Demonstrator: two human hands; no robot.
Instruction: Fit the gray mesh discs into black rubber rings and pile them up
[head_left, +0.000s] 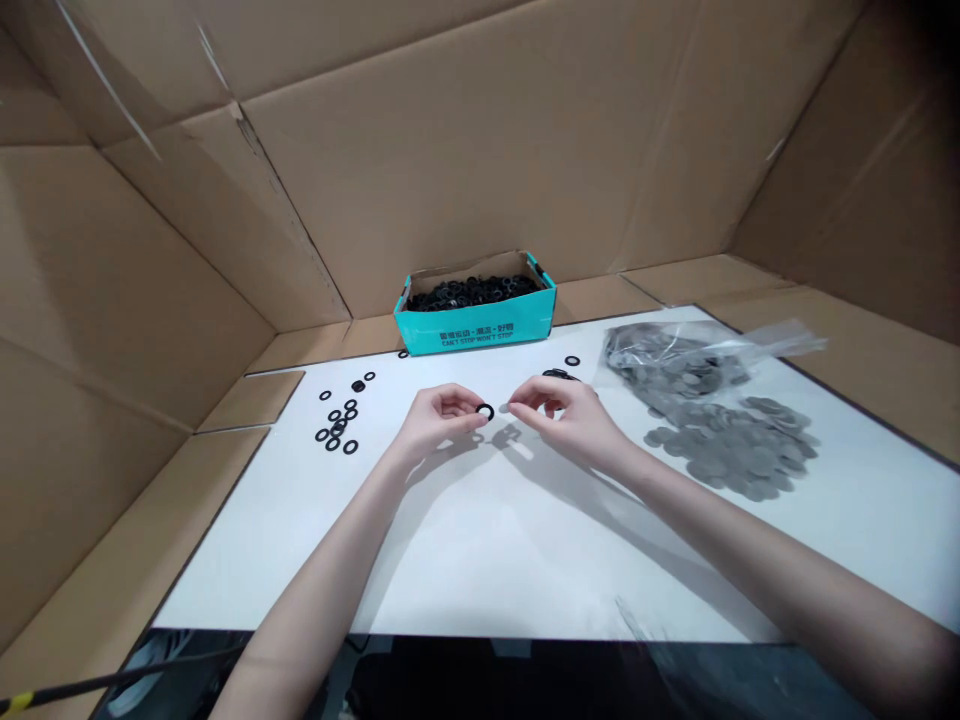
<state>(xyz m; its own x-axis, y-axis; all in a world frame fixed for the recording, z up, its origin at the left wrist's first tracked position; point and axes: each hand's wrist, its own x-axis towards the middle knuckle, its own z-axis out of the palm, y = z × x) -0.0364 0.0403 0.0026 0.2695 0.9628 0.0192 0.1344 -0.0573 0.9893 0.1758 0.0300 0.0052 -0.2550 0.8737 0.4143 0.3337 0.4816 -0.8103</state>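
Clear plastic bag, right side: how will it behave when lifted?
The clear bag is probably floppy: it looks thin and wrinkled. Likely sags at the left, where grey discs bunch. Those look flat and loose, so may slide.

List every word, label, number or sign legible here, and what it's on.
"CAN'T STOP WON'T STOP": front of the teal box.
Chinese characters above it, same box: too small and blurred to quote surely.
No other text can be made out.

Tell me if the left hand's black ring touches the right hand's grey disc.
Apart. The head view shows a plain gap between the black ring's right edge and the grey disc.
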